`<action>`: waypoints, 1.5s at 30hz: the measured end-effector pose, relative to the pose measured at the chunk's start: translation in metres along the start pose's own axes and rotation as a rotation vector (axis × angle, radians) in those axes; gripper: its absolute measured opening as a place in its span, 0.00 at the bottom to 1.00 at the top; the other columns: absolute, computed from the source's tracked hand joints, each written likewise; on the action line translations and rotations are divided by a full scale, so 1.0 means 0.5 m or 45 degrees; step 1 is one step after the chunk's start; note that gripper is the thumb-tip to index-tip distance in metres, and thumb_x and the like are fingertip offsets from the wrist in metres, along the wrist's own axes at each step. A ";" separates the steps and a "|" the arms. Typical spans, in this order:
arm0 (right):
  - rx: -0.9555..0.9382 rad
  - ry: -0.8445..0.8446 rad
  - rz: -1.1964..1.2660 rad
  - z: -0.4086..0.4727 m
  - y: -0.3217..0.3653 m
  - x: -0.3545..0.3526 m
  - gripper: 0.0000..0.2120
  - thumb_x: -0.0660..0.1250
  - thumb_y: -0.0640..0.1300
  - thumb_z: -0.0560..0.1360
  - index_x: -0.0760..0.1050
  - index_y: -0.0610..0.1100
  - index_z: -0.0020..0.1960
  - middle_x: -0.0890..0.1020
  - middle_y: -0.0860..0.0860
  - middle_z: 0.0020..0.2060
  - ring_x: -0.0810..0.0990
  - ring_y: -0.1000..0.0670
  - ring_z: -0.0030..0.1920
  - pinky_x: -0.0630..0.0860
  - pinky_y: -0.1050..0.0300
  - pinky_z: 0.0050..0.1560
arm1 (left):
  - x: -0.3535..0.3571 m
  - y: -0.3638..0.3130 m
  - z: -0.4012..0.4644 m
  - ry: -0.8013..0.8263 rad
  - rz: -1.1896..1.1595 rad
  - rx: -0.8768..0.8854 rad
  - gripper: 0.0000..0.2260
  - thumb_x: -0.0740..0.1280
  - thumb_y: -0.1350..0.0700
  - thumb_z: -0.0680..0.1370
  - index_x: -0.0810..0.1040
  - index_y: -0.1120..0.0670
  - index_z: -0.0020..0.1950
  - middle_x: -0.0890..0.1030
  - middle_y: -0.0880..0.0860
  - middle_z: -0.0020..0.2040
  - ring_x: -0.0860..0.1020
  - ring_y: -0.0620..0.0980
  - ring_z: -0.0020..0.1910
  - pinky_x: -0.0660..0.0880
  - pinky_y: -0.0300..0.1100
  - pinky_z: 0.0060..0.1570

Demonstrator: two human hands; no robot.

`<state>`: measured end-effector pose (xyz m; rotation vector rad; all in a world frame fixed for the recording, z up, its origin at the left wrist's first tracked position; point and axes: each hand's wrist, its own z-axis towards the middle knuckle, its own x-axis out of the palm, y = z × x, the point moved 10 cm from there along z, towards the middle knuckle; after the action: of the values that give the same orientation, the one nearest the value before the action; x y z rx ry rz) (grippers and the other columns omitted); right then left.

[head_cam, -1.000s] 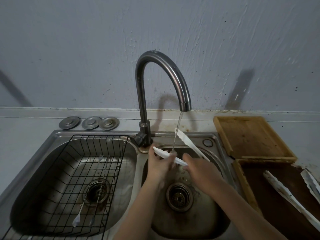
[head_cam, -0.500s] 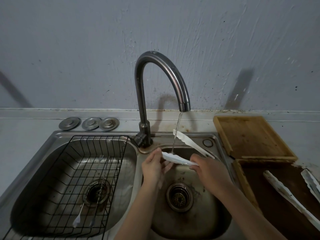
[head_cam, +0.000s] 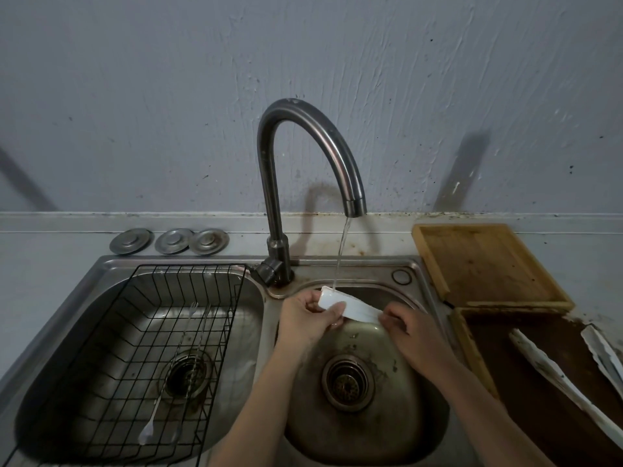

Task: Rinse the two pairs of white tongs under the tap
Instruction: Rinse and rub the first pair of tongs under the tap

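Two hands at work over the right-hand basin: left hand (head_cam: 308,320) pinched on the near-tap end of one pair of white tongs (head_cam: 349,306), right hand (head_cam: 409,332) clamped on the other end, holding the pair level across the back edge of the basin. Thin stream (head_cam: 340,254) from the curved tap (head_cam: 303,163) landing on the end by the left fingers. Rinse of the first pair in hand, by the look of it, with only one end under the water. Second pair of tongs (head_cam: 556,372) lying soiled on the dark tray (head_cam: 505,358) at the right edge of the sink, untouched. Next move likely to call for sliding the held pair along under the stream, then a swap for the pair on the tray.
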<state>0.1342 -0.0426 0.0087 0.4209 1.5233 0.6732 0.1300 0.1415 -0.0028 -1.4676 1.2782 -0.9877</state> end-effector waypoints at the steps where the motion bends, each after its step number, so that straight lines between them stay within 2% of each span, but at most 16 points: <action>1: -0.004 0.006 0.000 0.000 0.000 0.002 0.08 0.62 0.49 0.77 0.72 0.52 0.39 0.76 0.55 0.30 0.76 0.57 0.33 0.68 0.64 0.34 | 0.000 -0.005 -0.004 -0.006 0.071 0.050 0.03 0.73 0.61 0.71 0.81 0.55 0.42 0.84 0.54 0.35 0.82 0.48 0.34 0.80 0.44 0.43; 2: 0.002 0.014 0.003 -0.001 -0.003 0.003 0.08 0.62 0.49 0.77 0.72 0.53 0.39 0.76 0.55 0.30 0.76 0.57 0.34 0.68 0.64 0.34 | 0.002 -0.011 -0.005 -0.005 0.136 0.095 0.02 0.73 0.58 0.72 0.81 0.53 0.40 0.83 0.52 0.33 0.81 0.47 0.33 0.79 0.45 0.42; 6: 0.047 0.001 0.065 -0.006 -0.012 0.001 0.10 0.62 0.48 0.77 0.73 0.50 0.38 0.77 0.53 0.30 0.76 0.55 0.33 0.69 0.61 0.34 | -0.020 -0.009 0.006 -0.086 0.281 0.154 0.19 0.58 0.46 0.79 0.75 0.51 0.30 0.76 0.48 0.29 0.75 0.49 0.32 0.72 0.43 0.38; 8: 0.132 -0.082 0.223 -0.009 -0.031 -0.013 0.12 0.61 0.47 0.78 0.73 0.45 0.37 0.76 0.51 0.29 0.74 0.52 0.32 0.68 0.57 0.35 | -0.050 0.009 0.013 -0.210 0.061 0.097 0.20 0.53 0.49 0.82 0.79 0.52 0.36 0.81 0.51 0.36 0.78 0.49 0.39 0.75 0.45 0.48; 10: 0.234 -0.135 0.363 -0.010 -0.050 -0.022 0.15 0.58 0.48 0.79 0.73 0.44 0.38 0.74 0.48 0.29 0.73 0.51 0.31 0.68 0.53 0.35 | -0.066 0.043 0.024 -0.268 -0.069 -0.005 0.13 0.56 0.54 0.81 0.77 0.51 0.42 0.80 0.53 0.45 0.78 0.52 0.48 0.73 0.49 0.57; 12: 0.329 -0.134 0.447 -0.011 -0.057 -0.021 0.17 0.56 0.50 0.80 0.74 0.42 0.39 0.75 0.45 0.31 0.74 0.48 0.32 0.68 0.54 0.35 | -0.062 0.069 0.034 -0.222 -0.016 -0.044 0.06 0.61 0.58 0.79 0.77 0.54 0.51 0.79 0.54 0.52 0.77 0.54 0.56 0.71 0.51 0.64; 14: 0.399 -0.143 0.553 -0.011 -0.055 -0.016 0.17 0.55 0.49 0.80 0.75 0.38 0.42 0.75 0.44 0.32 0.74 0.48 0.33 0.69 0.56 0.33 | -0.043 0.084 0.032 -0.131 -0.013 -0.087 0.14 0.66 0.60 0.76 0.74 0.60 0.61 0.78 0.56 0.60 0.76 0.53 0.60 0.71 0.50 0.65; 15: 0.407 -0.154 0.586 -0.010 -0.051 -0.014 0.17 0.56 0.48 0.80 0.75 0.37 0.43 0.74 0.45 0.32 0.73 0.49 0.32 0.68 0.58 0.32 | -0.030 0.088 0.028 -0.077 -0.045 -0.106 0.15 0.67 0.60 0.76 0.75 0.61 0.62 0.79 0.58 0.59 0.78 0.54 0.59 0.73 0.50 0.63; 17: 0.391 -0.154 0.565 -0.011 -0.040 -0.011 0.18 0.55 0.48 0.80 0.74 0.37 0.42 0.73 0.46 0.30 0.71 0.52 0.29 0.68 0.60 0.30 | 0.000 0.087 0.018 0.006 -0.139 -0.128 0.09 0.67 0.60 0.76 0.79 0.60 0.55 0.83 0.59 0.52 0.82 0.55 0.52 0.79 0.47 0.53; 20: 0.320 -0.159 0.496 -0.013 -0.027 -0.007 0.18 0.55 0.49 0.80 0.75 0.38 0.44 0.76 0.41 0.33 0.75 0.47 0.34 0.72 0.52 0.37 | 0.017 0.083 0.015 0.012 -0.365 -0.147 0.06 0.64 0.63 0.78 0.80 0.60 0.50 0.84 0.59 0.47 0.83 0.55 0.48 0.81 0.43 0.45; 26: 0.369 -0.210 0.538 -0.024 -0.043 0.003 0.15 0.54 0.47 0.81 0.71 0.45 0.38 0.72 0.49 0.29 0.70 0.53 0.29 0.67 0.58 0.32 | 0.024 0.063 0.012 0.030 -0.416 -0.099 0.10 0.60 0.67 0.78 0.80 0.57 0.47 0.84 0.55 0.45 0.81 0.54 0.49 0.81 0.41 0.45; 30: 0.402 -0.206 0.538 -0.028 -0.040 0.006 0.17 0.53 0.45 0.81 0.68 0.45 0.34 0.70 0.49 0.28 0.69 0.54 0.27 0.65 0.61 0.29 | 0.025 0.046 0.011 0.092 -0.332 -0.003 0.11 0.62 0.66 0.78 0.80 0.53 0.47 0.85 0.49 0.41 0.81 0.53 0.47 0.77 0.51 0.53; 34: 0.383 0.059 0.282 -0.022 -0.020 0.032 0.21 0.49 0.49 0.82 0.75 0.41 0.40 0.77 0.48 0.34 0.75 0.53 0.34 0.67 0.62 0.32 | 0.037 0.042 0.013 0.150 -0.354 0.040 0.07 0.66 0.67 0.75 0.80 0.57 0.48 0.85 0.54 0.42 0.82 0.55 0.46 0.78 0.47 0.49; 38: 0.459 0.431 0.130 -0.026 -0.012 0.082 0.22 0.45 0.53 0.82 0.75 0.45 0.56 0.78 0.45 0.52 0.75 0.53 0.48 0.67 0.58 0.47 | 0.046 0.052 0.007 0.188 -0.417 0.005 0.06 0.69 0.65 0.73 0.81 0.59 0.49 0.85 0.58 0.43 0.83 0.54 0.42 0.80 0.45 0.42; 41: 0.526 0.597 0.038 -0.025 -0.006 0.079 0.19 0.44 0.54 0.81 0.71 0.46 0.52 0.76 0.48 0.46 0.75 0.52 0.43 0.68 0.57 0.45 | 0.044 0.075 0.000 0.195 -0.467 -0.112 0.07 0.69 0.64 0.73 0.81 0.58 0.50 0.85 0.57 0.42 0.84 0.51 0.40 0.81 0.43 0.42; 45: 0.703 0.781 0.011 -0.034 -0.006 0.099 0.20 0.43 0.58 0.79 0.67 0.48 0.42 0.73 0.48 0.34 0.70 0.51 0.31 0.69 0.59 0.34 | 0.048 0.100 0.013 0.081 -0.661 -0.217 0.05 0.68 0.60 0.74 0.80 0.61 0.47 0.85 0.58 0.41 0.84 0.50 0.40 0.80 0.46 0.47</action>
<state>0.1139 -0.0161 -0.0318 0.6732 2.3050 0.3886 0.1271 0.1171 -0.0531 -1.9724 1.0633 -1.2900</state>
